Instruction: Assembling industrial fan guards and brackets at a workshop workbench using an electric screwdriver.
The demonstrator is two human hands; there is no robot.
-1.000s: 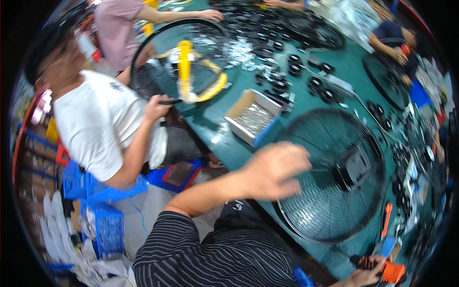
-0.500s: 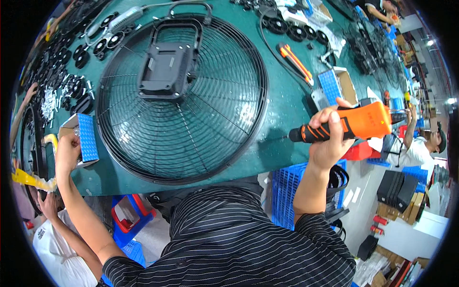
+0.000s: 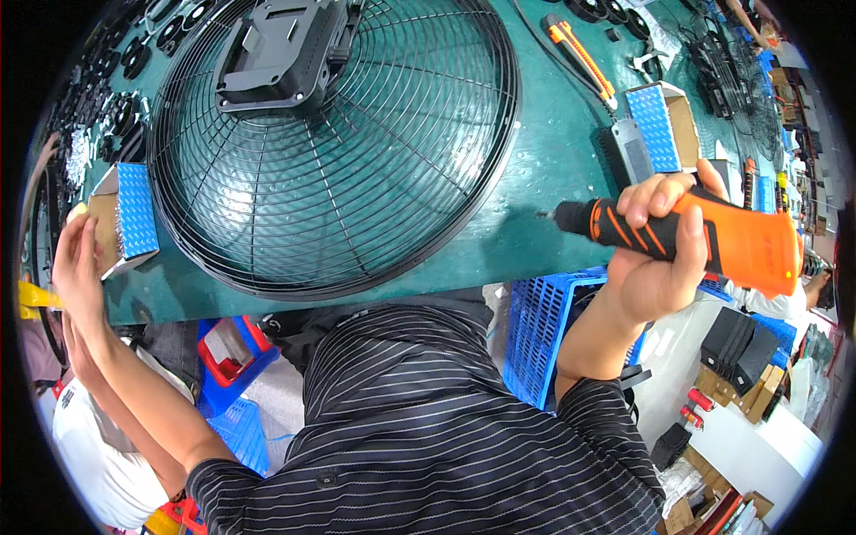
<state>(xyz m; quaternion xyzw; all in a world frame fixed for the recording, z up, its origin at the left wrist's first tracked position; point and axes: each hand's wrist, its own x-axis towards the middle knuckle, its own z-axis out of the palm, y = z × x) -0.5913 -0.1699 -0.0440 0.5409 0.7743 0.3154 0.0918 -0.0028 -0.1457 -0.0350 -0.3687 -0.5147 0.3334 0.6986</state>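
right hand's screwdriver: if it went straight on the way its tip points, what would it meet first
The right hand holds the screwdriver with its tip pointing left. Going straight on, it would probably meet the rim of the fan guard first, though its height above the table is unclear.

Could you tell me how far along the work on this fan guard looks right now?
The black motor housing already sits on the fan guard. In hand: the right hand grips the orange electric screwdriver, off the guard; the left hand is at the small box. No fastening shows yet, so driving likely remains.

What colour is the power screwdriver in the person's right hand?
Orange with a black grip; the head view shows the power screwdriver in the right hand.
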